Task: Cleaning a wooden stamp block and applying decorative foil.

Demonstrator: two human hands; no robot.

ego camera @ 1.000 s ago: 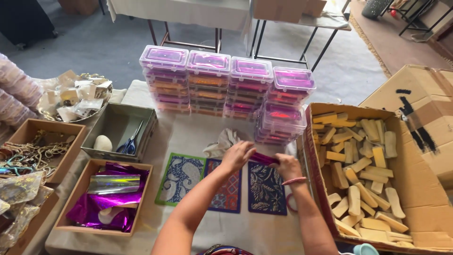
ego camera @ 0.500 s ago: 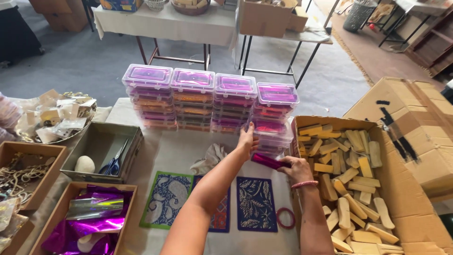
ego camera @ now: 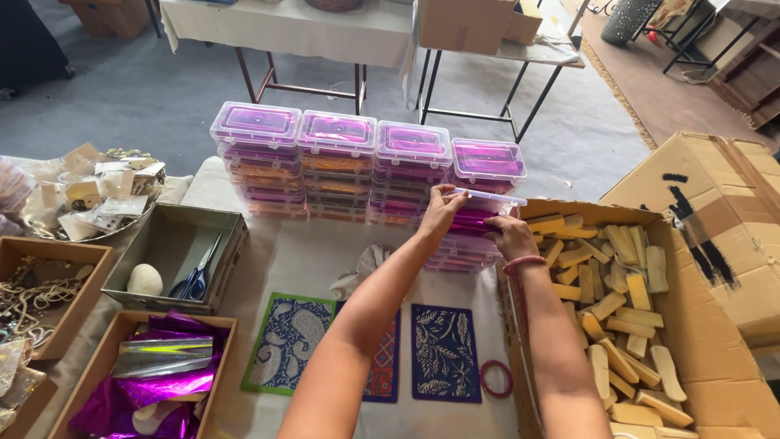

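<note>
Both my hands hold one clear plastic box with purple contents over a short stack of like boxes, in front of the taller rows of stacked boxes. My left hand grips the box's left end. At its right side my right hand holds from below; a red bangle sits on that wrist. The box rests about level on or just above the short stack; I cannot tell whether it touches.
A large open carton of yellow wooden pieces stands at the right. Patterned stencil mats and a red ring lie below my arms. At left: a tray with scissors, a box of purple foil, boxes of chains.
My hands have risen from the mats with the purple box and carried it away from me onto the short stack beside the rows of boxes.
</note>
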